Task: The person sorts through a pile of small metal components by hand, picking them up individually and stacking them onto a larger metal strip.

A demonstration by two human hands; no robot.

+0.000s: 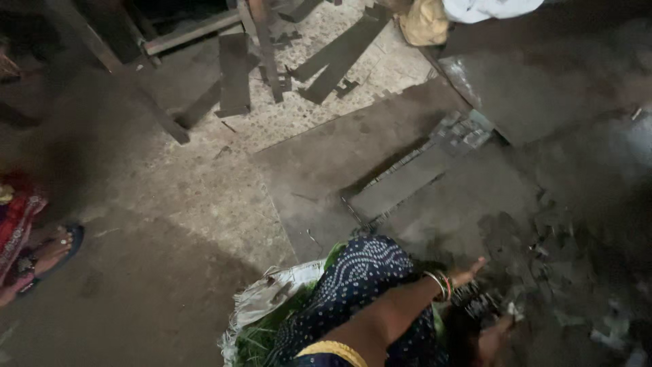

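My left hand (467,276), with bangles at the wrist, reaches out to the right over a heap of small dark metal pieces (479,302). Its thumb sticks out and its fingers point down into the heap, so what they hold is hidden. My right hand (494,336) is low at the bottom edge, dark and blurred, right beside the same heap. My knee, in blue dotted cloth (363,268), lies under the left arm.
Flat grey metal sheets (353,153) lie on the speckled floor, with a narrower strip (407,180) on top. Dark metal bars (234,71) are scattered at the back. Another person's sandalled foot (54,248) is at the left. A woven sack (272,299) lies by my knee.
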